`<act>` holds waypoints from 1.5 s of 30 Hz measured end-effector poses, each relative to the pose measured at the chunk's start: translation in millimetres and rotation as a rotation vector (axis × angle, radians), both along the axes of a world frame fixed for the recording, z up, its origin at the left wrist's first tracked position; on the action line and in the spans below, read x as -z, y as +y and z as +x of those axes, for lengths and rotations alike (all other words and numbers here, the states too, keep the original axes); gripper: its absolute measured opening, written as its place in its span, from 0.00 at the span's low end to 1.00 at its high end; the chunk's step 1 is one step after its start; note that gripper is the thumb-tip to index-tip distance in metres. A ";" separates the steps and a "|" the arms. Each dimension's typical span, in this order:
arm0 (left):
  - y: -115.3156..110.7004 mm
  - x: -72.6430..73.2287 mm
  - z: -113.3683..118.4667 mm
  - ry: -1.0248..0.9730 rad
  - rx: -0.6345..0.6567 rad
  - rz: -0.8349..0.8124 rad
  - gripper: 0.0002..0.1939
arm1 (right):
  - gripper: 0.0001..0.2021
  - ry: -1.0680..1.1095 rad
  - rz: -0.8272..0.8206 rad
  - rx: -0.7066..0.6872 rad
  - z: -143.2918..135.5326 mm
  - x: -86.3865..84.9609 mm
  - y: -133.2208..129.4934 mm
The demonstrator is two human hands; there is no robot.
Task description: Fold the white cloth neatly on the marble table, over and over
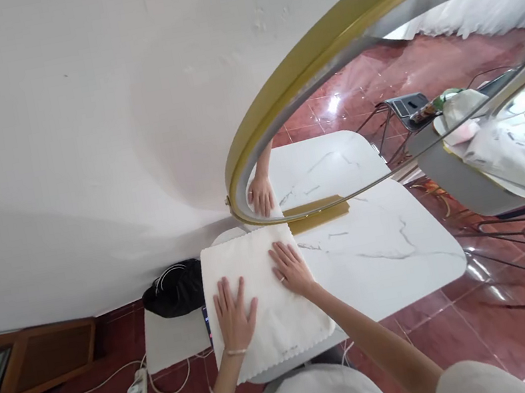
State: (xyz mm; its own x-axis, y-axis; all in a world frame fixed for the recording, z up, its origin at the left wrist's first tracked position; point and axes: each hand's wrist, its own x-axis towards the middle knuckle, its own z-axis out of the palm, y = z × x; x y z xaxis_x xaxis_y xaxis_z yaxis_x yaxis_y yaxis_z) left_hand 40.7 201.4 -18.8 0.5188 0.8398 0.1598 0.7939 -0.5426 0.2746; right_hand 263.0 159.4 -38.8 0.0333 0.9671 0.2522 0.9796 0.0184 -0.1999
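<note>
A white cloth (271, 303) with scalloped edges is spread over the near left part of the marble-patterned white table (382, 270). My left hand (234, 313) rests palm down on its left side, fingers apart and pointing away from me. On the upper right part of the cloth, my right hand (292, 268) lies flat with its fingers spread and a ring on one finger. Neither hand grips anything. Bracelets circle my left wrist and forearm.
A round gold-framed mirror (301, 68) stands behind the cloth on a gold base (319, 213). Left of the table are a black bag (175, 292) on a white surface (173, 337) and a power strip (140, 391) with cables on the red floor.
</note>
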 end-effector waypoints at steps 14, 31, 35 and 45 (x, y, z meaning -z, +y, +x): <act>-26.6 6.3 -5.6 0.022 -0.108 0.055 0.27 | 0.30 0.010 -0.176 -0.085 -37.7 -10.2 -71.5; -26.9 6.5 1.0 -0.026 -0.113 0.046 0.29 | 0.26 -0.009 -0.101 -0.015 -24.7 -3.0 -21.0; -76.1 7.8 -18.8 -0.039 -0.126 0.064 0.29 | 0.36 0.000 -0.141 -0.191 -41.8 -13.8 -71.7; -153.5 10.0 -4.7 0.055 -0.321 0.021 0.28 | 0.38 0.146 -0.314 -0.500 -13.5 -24.8 -108.4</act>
State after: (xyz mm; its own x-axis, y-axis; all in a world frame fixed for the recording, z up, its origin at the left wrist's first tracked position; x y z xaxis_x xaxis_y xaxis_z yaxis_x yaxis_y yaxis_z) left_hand 36.0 47.9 -28.8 0.2361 0.9588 0.1578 0.9387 -0.2670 0.2181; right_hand 249.5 51.1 -13.9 -0.4311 0.9021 -0.0202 0.8296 0.3875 -0.4019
